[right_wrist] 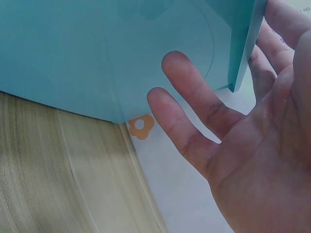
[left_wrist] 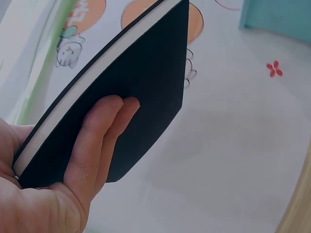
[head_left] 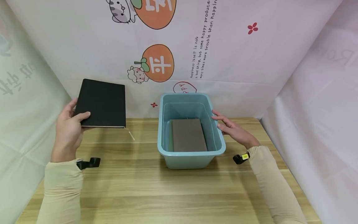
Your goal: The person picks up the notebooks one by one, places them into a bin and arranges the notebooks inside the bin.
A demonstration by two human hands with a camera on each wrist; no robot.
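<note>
My left hand (head_left: 68,132) grips a black hardcover notebook (head_left: 103,104) by its left edge, thumb on one cover and fingers on the other. The notebook is raised above the table at the left, and a thin pale ribbon (head_left: 131,135) dangles from its lower right corner. In the left wrist view two fingers (left_wrist: 95,141) lie along the notebook's dark cover, beside the white page edges. My right hand (head_left: 237,132) is at the right rim of a light blue plastic bin (head_left: 183,161), its fingers spread and fairly straight. Inside the bin lies a grey-brown book (head_left: 189,135).
A greenish item (head_left: 170,135) shows beside the book in the bin. The bin stands on a wood-grain table (head_left: 134,193) near its back edge. White printed cloth (head_left: 232,56) hangs behind, with white cloth on both sides.
</note>
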